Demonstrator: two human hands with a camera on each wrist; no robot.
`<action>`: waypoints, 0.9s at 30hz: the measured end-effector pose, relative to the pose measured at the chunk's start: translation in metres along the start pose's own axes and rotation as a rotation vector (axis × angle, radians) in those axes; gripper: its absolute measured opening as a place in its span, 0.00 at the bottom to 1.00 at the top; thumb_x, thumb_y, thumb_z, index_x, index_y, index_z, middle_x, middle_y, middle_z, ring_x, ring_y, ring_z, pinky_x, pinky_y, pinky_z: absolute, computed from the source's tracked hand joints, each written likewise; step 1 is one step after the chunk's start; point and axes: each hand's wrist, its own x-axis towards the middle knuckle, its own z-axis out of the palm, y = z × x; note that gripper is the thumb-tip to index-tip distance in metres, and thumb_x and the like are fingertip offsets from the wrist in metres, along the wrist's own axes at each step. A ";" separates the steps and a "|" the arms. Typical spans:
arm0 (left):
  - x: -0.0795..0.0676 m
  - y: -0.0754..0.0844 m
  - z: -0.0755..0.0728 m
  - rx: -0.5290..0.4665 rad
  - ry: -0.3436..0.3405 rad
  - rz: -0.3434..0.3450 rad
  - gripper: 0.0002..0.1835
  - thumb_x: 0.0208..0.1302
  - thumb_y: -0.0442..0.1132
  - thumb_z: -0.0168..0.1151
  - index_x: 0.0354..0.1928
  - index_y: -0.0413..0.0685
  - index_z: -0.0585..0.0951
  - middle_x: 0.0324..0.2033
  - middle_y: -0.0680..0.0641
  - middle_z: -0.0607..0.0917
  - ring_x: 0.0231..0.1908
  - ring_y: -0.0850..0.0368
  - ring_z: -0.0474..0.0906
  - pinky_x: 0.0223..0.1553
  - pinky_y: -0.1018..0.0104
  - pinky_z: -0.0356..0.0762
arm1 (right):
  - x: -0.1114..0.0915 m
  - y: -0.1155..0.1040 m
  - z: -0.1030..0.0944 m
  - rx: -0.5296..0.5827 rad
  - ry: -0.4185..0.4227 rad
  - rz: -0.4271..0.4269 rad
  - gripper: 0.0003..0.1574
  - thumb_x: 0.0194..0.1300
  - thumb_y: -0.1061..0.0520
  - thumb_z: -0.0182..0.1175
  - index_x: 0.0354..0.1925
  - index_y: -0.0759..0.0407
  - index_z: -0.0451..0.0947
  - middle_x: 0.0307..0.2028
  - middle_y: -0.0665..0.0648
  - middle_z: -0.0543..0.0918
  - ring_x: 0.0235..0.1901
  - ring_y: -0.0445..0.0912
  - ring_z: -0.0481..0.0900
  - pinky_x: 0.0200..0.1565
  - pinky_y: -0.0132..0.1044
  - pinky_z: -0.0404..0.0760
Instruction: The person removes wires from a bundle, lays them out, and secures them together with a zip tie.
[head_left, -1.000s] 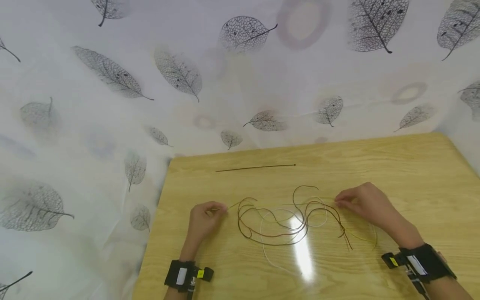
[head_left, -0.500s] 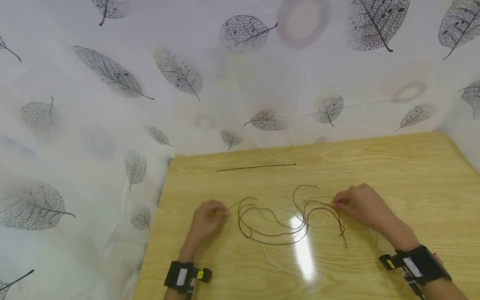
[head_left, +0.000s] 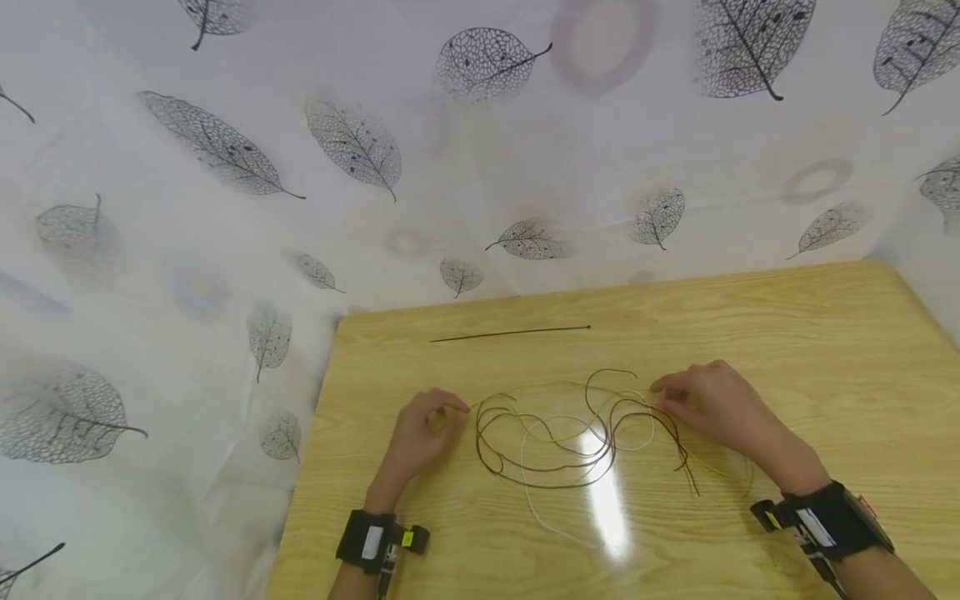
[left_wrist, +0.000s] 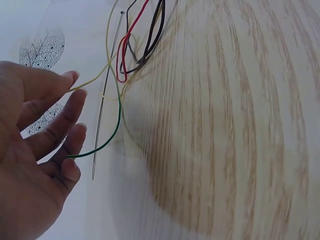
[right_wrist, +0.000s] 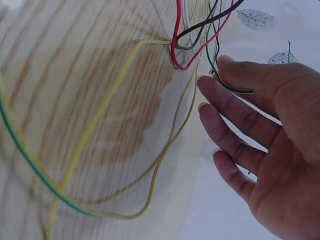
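My left hand (head_left: 422, 433) pinches a yellow wire (left_wrist: 92, 81) between thumb and index finger, left of a loose bundle of thin wires. A green wire (left_wrist: 119, 112) curves down beside its lower fingers. On the bundle's right, my right hand (head_left: 720, 417) has thumb and index fingertips together at the yellow wire, which arcs slackly between the hands. A green wire's end (right_wrist: 232, 90) crosses the right thumb in the right wrist view. Red (right_wrist: 173, 47), dark (head_left: 543, 487) and white (head_left: 534, 508) wires lie looped together on the table between the hands.
A black cable tie (head_left: 510, 333) lies straight along the back of the wood-grain table (head_left: 787, 325). White cloth (head_left: 420, 125) printed with leaves hangs behind and at the left. A yellow wire length (head_left: 712, 468) curves beneath the right hand. Both wrists wear black camera straps.
The left hand has moved right and slightly up, towards the bundle; the right hand has shifted slightly left. The yellow wire, straight between them before, now bows upward.
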 end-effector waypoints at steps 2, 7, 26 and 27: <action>0.001 0.001 0.000 -0.014 -0.023 0.027 0.07 0.59 0.33 0.69 0.35 0.55 0.86 0.38 0.57 0.86 0.41 0.61 0.78 0.44 0.53 0.75 | -0.001 0.000 0.000 0.013 -0.010 -0.001 0.13 0.54 0.56 0.72 0.40 0.55 0.87 0.26 0.46 0.87 0.25 0.41 0.82 0.44 0.54 0.77; 0.002 0.007 -0.002 0.010 -0.121 0.081 0.08 0.53 0.33 0.72 0.33 0.55 0.87 0.40 0.58 0.83 0.45 0.60 0.74 0.48 0.53 0.71 | -0.005 0.001 0.002 0.035 -0.047 0.006 0.16 0.54 0.53 0.72 0.42 0.55 0.87 0.32 0.49 0.89 0.30 0.43 0.84 0.42 0.52 0.79; 0.056 -0.004 -0.028 0.156 -0.117 0.036 0.08 0.60 0.34 0.68 0.42 0.50 0.86 0.43 0.51 0.86 0.43 0.52 0.79 0.50 0.49 0.73 | -0.003 0.001 -0.003 0.025 0.033 -0.056 0.10 0.53 0.57 0.72 0.37 0.55 0.88 0.34 0.52 0.88 0.32 0.48 0.83 0.40 0.53 0.79; 0.063 -0.008 -0.030 0.166 -0.123 0.025 0.09 0.61 0.34 0.67 0.44 0.49 0.85 0.43 0.50 0.86 0.43 0.51 0.79 0.48 0.49 0.75 | -0.002 0.001 -0.004 0.030 0.044 -0.063 0.10 0.53 0.58 0.72 0.37 0.55 0.88 0.34 0.52 0.88 0.31 0.48 0.83 0.39 0.53 0.79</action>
